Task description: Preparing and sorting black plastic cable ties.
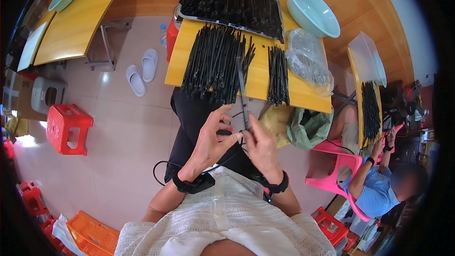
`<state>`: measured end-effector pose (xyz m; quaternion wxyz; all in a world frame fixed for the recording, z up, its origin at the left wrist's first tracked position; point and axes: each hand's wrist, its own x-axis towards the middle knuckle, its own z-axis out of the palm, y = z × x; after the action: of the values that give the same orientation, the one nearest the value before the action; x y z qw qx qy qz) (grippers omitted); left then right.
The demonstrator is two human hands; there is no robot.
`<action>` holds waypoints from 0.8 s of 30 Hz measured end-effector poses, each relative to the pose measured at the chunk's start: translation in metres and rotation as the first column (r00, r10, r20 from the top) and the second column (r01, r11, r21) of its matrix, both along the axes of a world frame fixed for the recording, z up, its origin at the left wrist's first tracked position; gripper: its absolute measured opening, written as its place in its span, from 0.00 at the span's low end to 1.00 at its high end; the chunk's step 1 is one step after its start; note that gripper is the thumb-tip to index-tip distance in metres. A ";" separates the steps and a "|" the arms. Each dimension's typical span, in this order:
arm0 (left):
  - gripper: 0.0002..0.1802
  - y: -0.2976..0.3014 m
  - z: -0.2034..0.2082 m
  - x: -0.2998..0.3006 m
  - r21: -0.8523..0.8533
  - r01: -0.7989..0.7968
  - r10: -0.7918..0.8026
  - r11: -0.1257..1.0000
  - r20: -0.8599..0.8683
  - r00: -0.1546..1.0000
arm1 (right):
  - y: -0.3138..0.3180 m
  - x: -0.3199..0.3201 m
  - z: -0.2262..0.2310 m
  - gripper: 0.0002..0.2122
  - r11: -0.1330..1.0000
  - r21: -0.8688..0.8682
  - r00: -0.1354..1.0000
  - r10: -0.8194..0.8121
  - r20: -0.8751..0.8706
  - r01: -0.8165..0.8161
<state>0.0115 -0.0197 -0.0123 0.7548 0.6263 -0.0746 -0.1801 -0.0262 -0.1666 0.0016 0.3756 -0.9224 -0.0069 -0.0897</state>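
Note:
My right hand (262,148) is closed, pinching the lower end of a long thin dark strip (242,87) with a greyish shine. The strip points up and away, its far end over the table edge. Beside it, my left hand (214,140) has its fingers apart and slightly curled, the thumb close to my right fingertips. I see nothing held in it. Just ahead lies a wide pile of thin black strips (208,64) on the yellow table (176,72), their near ends overhanging the edge. A smaller bundle of black strips (277,76) lies right of it.
A tray (279,7) heaped with black strips, a pale green basin (313,9) and a clear plastic bag (308,61) share the table. A green sack (310,128) sits below. At right, a person (374,185) works at another table. A red stool (70,128) and slippers (136,80) are left.

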 end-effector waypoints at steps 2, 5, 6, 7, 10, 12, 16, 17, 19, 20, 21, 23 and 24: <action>0.28 0.001 0.001 0.002 -0.001 0.029 -0.029 1.000 0.007 1.000 | -0.026 0.011 -0.008 0.17 0.985 -0.114 0.988 -0.117 0.102 0.129; 0.21 0.006 -0.019 0.002 0.059 0.180 -0.183 0.982 0.050 0.982 | -0.058 0.034 -0.001 0.17 0.949 -0.187 0.963 -0.230 0.141 0.254; 0.16 0.005 -0.019 0.001 0.104 0.176 -0.182 0.979 0.056 0.982 | -0.066 0.042 0.003 0.17 0.937 -0.209 0.960 -0.272 0.067 0.280; 0.16 0.006 -0.021 0.001 0.102 0.172 -0.177 0.980 0.051 0.983 | -0.072 0.050 0.007 0.17 0.924 -0.233 0.949 -0.314 -0.008 0.304; 0.15 0.011 -0.025 -0.001 0.164 0.237 -0.241 0.958 0.003 0.971 | -0.090 0.067 0.000 0.16 0.907 -0.314 0.946 -0.316 -0.067 0.281; 0.15 0.014 -0.026 0.001 0.166 0.245 -0.247 0.955 -0.004 0.969 | -0.096 0.074 -0.006 0.16 0.885 -0.366 0.943 -0.328 -0.055 0.286; 0.14 0.020 -0.025 0.003 0.185 0.205 -0.207 0.961 -0.009 0.978 | -0.082 0.073 0.004 0.14 0.810 -0.458 0.929 -0.345 0.130 0.365; 0.14 0.020 -0.026 0.003 0.190 0.202 -0.203 0.961 -0.013 0.979 | -0.074 0.073 0.005 0.14 0.815 -0.454 0.931 -0.342 0.125 0.360; 0.13 0.018 -0.031 0.002 0.159 0.203 -0.211 0.966 0.033 0.977 | -0.059 0.076 0.006 0.14 0.922 -0.230 0.950 -0.304 0.074 0.313; 0.13 0.018 -0.031 0.001 0.160 0.208 -0.216 0.965 0.033 0.976 | -0.050 0.079 0.004 0.15 0.940 -0.177 0.956 -0.291 0.024 0.290; 0.13 0.017 -0.031 0.001 0.161 0.219 -0.226 0.962 0.023 0.974 | -0.043 0.085 -0.003 0.18 0.954 -0.145 0.965 -0.263 0.013 0.263; 0.13 0.017 -0.029 -0.002 0.169 0.219 -0.225 0.961 0.015 0.974 | -0.028 0.101 -0.014 0.21 0.966 -0.104 0.971 -0.238 -0.001 0.237; 0.13 0.017 -0.027 -0.002 0.162 0.222 -0.228 0.961 0.020 0.973 | -0.025 0.108 -0.017 0.21 0.966 -0.103 0.971 -0.239 0.004 0.238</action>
<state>0.0090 -0.0024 -0.0391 0.6755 0.6752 -0.1453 -0.2581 0.0815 -0.1912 -0.0156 0.3140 -0.9351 0.1012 -0.1297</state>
